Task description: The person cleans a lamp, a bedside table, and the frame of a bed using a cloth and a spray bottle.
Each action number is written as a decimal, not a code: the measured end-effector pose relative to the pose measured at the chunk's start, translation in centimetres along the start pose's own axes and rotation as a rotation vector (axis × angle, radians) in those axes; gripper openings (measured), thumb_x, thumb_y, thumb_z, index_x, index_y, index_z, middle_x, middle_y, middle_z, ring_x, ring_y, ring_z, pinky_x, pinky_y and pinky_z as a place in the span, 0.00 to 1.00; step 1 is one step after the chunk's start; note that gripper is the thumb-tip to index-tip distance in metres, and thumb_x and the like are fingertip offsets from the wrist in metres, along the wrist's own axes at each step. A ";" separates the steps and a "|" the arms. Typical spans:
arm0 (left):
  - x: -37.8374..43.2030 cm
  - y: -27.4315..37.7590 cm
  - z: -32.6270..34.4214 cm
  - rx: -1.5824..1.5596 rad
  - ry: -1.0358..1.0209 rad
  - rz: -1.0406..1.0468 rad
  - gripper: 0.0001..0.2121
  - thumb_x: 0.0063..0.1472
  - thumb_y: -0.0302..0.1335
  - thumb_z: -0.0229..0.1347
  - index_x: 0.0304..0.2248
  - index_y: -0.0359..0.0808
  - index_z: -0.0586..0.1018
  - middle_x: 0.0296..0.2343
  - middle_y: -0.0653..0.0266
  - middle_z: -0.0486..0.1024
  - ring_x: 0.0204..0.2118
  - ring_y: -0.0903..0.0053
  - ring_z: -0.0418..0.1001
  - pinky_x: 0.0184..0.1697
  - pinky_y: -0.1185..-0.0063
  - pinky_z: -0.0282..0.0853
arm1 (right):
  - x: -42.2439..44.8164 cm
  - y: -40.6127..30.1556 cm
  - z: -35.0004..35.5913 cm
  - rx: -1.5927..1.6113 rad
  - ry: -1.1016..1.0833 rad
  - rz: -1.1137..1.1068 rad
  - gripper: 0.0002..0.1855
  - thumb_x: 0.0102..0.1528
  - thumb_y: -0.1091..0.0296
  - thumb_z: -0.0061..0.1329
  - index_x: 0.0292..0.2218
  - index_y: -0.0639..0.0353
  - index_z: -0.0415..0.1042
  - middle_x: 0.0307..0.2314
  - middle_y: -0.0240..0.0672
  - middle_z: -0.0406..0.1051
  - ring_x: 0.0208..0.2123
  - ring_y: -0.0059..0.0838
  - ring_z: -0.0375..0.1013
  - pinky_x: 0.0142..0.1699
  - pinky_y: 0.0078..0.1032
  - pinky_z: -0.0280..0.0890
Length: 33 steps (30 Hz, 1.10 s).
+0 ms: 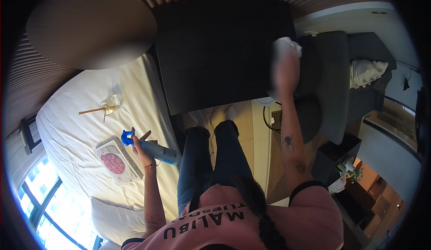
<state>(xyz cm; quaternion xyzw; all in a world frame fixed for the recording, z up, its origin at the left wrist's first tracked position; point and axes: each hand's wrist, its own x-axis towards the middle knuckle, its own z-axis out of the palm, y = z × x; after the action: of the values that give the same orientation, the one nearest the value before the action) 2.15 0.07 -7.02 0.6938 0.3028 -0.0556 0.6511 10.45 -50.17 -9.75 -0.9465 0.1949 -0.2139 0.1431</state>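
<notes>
My left hand grips a spray bottle by its neck, just under the blue trigger head. The bottle lies tilted nearly sideways above the edge of the bed. At the far right part of a black tabletop, my right hand presses a white cloth; hand and cloth are blurred. The fingers of that hand are partly hidden by the blur.
On the white bedspread lie a glass reed diffuser and a hardcover book. To the right stand a dark stool and a grey sofa bearing a white cushion. A cable runs along the floor between my legs.
</notes>
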 end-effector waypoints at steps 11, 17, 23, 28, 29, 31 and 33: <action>-1.4 -0.2 4.6 0.030 0.004 0.025 0.30 0.62 0.51 0.41 0.56 0.39 0.60 0.30 0.48 0.77 0.20 0.73 0.74 0.24 0.78 0.71 | -0.2 -28.9 10.3 0.347 -0.162 -0.675 0.20 0.50 0.75 0.44 0.46 0.59 0.69 0.52 0.40 0.62 0.58 0.39 0.55 0.62 0.36 0.49; -3.1 0.9 4.0 -0.069 -0.066 0.098 0.30 0.63 0.49 0.40 0.57 0.35 0.59 0.23 0.55 0.76 0.21 0.76 0.73 0.27 0.79 0.70 | 9.1 -16.0 9.7 0.353 -0.173 -0.324 0.13 0.55 0.68 0.40 0.42 0.58 0.70 0.45 0.44 0.66 0.49 0.45 0.65 0.53 0.37 0.60; -4.6 -0.2 0.2 -0.063 0.039 0.086 0.28 0.63 0.43 0.44 0.56 0.30 0.60 0.16 0.58 0.74 0.19 0.78 0.71 0.26 0.83 0.65 | 14.2 -2.8 9.0 -0.171 0.113 0.211 0.25 0.53 0.63 0.42 0.51 0.62 0.61 0.49 0.49 0.61 0.51 0.49 0.61 0.57 0.40 0.54; -4.3 -1.1 -1.6 -0.052 0.130 0.039 0.25 0.64 0.39 0.44 0.54 0.31 0.62 0.16 0.58 0.74 0.18 0.77 0.71 0.26 0.81 0.65 | 11.2 -18.1 15.5 0.036 0.178 0.109 0.31 0.47 0.70 0.43 0.52 0.73 0.58 0.52 0.54 0.59 0.58 0.47 0.53 0.64 0.39 0.41; -4.4 -1.0 -1.5 -0.041 0.122 0.037 0.24 0.64 0.39 0.44 0.54 0.31 0.62 0.16 0.58 0.74 0.18 0.77 0.71 0.26 0.82 0.65 | 9.8 -22.3 16.2 0.160 0.241 0.060 0.29 0.46 0.71 0.42 0.50 0.74 0.61 0.51 0.55 0.60 0.57 0.48 0.54 0.64 0.39 0.41; -4.4 -0.6 -0.7 -0.043 0.117 0.041 0.24 0.63 0.39 0.44 0.54 0.31 0.63 0.16 0.58 0.74 0.19 0.78 0.71 0.26 0.82 0.65 | 7.4 -29.2 16.4 0.087 -0.026 -0.008 0.27 0.50 0.70 0.41 0.52 0.65 0.61 0.53 0.47 0.58 0.58 0.45 0.53 0.64 0.40 0.41; -4.4 -0.6 0.2 0.006 0.049 0.097 0.24 0.64 0.40 0.43 0.53 0.33 0.64 0.16 0.59 0.73 0.19 0.76 0.72 0.26 0.80 0.68 | 5.4 -33.0 16.3 0.321 0.039 -0.358 0.21 0.50 0.70 0.42 0.46 0.62 0.68 0.49 0.42 0.64 0.57 0.44 0.55 0.62 0.39 0.45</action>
<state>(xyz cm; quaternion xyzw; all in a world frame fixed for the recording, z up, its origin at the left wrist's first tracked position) -1.66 -1.62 -5.51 0.7108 0.2846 -0.0079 0.6432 32.63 -20.33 -10.27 -0.9267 -0.0099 -0.2824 0.2478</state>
